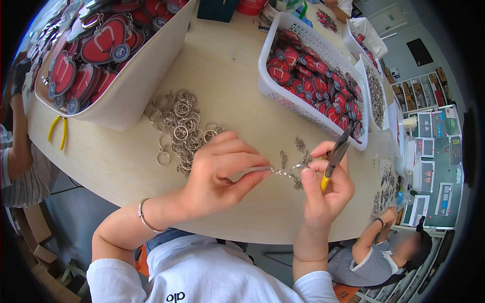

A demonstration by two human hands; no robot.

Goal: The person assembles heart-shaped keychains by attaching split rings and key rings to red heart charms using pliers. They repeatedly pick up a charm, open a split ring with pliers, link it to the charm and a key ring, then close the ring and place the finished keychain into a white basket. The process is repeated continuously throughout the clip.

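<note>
Between the thumb and fingers of my left hand (217, 171) is a flat keychain charm (247, 170), seen almost edge-on, so its face is hidden. A short silver chain (282, 172) runs from it to a key ring (297, 169), pinched by my right hand (326, 189). That same hand also grips pliers (337, 155) with dark jaws pointing up and a yellow handle. Beyond my left hand lies a heap of silver key rings (179, 123). Small loose chains (302, 146) lie on the table just behind the stretched chain.
A white bin (156, 70) of red keychain charms stands at left, yellow-handled pliers (63, 132) beside it. The white basket (263, 83) at back right holds more. Further right is a tray of small metal parts (375, 93). Co-workers sit at the left and right (376, 257).
</note>
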